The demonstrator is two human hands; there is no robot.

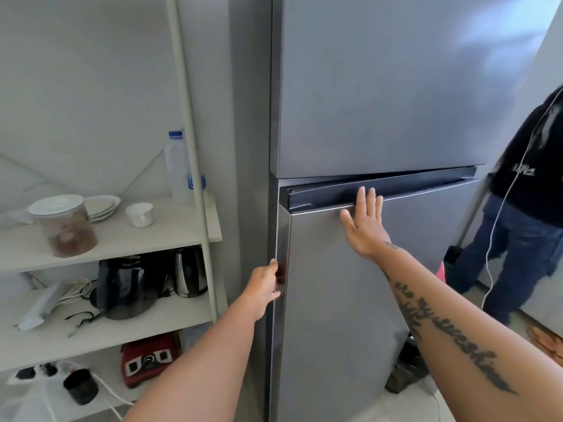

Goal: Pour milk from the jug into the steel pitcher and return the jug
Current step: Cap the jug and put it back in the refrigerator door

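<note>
While the left grip (264, 283) curls its fingers round the left edge of the lower fridge door (335, 315), the right grip (364, 222) lies flat up and right of it, fingers straight on the door front, tips at the dark handle strip (411, 185). Door is a plain grey metallic panel, long axis upright, facing the camera. Cannot tell where the jug is. Shelf unit (122, 239) stands left of the left grip.

Shelf unit (170, 229) left of fridge (365, 86), jar (65, 226) and bottle (176, 169) on it (kettles (128, 287) below)
</note>
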